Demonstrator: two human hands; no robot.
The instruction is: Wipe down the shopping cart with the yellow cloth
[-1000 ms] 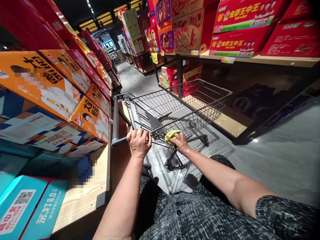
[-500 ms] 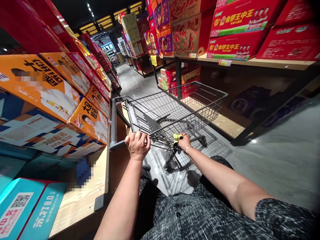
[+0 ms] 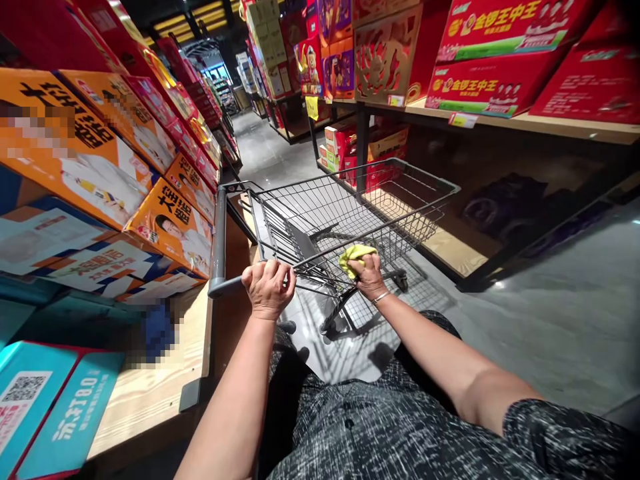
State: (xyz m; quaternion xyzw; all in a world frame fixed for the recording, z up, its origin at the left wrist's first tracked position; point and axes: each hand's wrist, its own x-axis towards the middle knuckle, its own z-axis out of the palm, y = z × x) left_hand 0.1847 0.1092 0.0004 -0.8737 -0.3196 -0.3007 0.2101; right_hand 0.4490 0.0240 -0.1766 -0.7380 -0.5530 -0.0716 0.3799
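A black wire shopping cart stands in front of me, turned so its grey push handle is at the left. My left hand is wrapped round the cart's frame close to the near end of that handle. In my right hand is a bunched yellow-green cloth, pressed against the near side of the wire basket. My fingers partly cover the cloth. The basket has nothing in it that I can make out.
On the left, a wooden display stand carries orange boxes and teal boxes. A wooden shelf with a black frame on the right holds red boxes. Grey tiled floor runs between and beside them.
My right hand has risen slightly along the cart's side, and more of the cloth shows. The left hand keeps its grip. The view has shifted a little.
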